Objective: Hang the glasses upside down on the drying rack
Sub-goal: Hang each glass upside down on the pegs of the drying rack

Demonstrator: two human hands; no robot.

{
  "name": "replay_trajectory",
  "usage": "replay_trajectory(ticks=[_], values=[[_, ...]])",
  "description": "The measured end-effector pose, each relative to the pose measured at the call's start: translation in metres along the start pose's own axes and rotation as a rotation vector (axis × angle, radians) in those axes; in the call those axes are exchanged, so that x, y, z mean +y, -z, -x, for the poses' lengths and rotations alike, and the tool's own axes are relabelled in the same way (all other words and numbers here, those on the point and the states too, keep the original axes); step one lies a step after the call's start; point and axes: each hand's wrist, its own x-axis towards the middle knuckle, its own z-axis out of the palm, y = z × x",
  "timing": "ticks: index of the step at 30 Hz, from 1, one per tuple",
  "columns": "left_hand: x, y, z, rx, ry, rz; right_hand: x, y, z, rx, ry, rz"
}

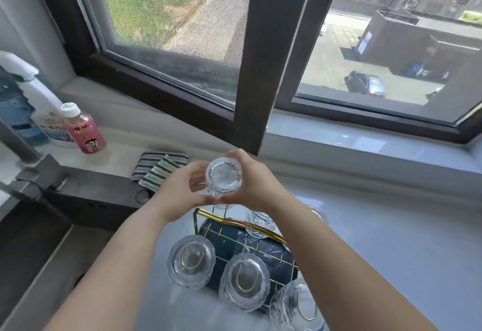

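A clear textured glass (223,176) is held upside down, base toward me, between both hands above the far left corner of the drying rack (234,247). My left hand (182,189) cups its left side and my right hand (253,182) grips its right side. The rack has a dark blue tray and gold wire pegs. Three upturned glasses hang on its near side: one (191,261) at left, one (245,281) in the middle, one (294,307) at right. Another glass (257,222) hangs on the far side, partly hidden by my right wrist.
The rack stands on a pale counter (378,239) below a dark-framed window (260,56). A sink (34,265) with a faucet (28,171) lies to the left. Folded striped cloths (159,170), a pink bottle (83,129) and a spray bottle (39,101) sit along the back ledge.
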Motion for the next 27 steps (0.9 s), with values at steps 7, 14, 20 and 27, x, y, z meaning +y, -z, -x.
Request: replay_trajectory(ticks=[7,14,20,27], values=[[-0.015,-0.005,-0.009,-0.037,0.039,-0.041,0.010,-0.010,-0.009,-0.075,-0.033,0.096],[-0.028,-0.004,-0.013,-0.055,0.034,-0.100,0.014,-0.016,-0.013,-0.118,-0.040,0.173],[-0.038,-0.004,-0.014,-0.048,0.025,-0.063,0.014,-0.019,-0.014,-0.118,-0.031,0.221],[-0.042,-0.005,-0.017,-0.078,0.016,-0.067,0.013,-0.018,-0.012,-0.122,-0.025,0.249]])
